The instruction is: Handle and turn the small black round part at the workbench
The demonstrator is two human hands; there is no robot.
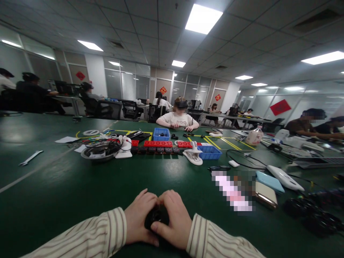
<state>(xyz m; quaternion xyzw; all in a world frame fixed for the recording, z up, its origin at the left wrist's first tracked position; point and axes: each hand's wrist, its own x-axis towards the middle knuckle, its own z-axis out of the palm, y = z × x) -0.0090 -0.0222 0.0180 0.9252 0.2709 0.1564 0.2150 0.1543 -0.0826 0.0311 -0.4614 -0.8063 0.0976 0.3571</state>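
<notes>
Head: left hand (139, 218), right hand (174, 224) cupping object (156, 216).

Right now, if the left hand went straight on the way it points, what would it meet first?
Likely the right hand: the left hand angles toward it, both cupping a black object.

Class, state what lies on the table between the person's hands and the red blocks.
In the head view, only bare green table lies between the red blocks and the left hand and right hand clasping a black object.
</notes>
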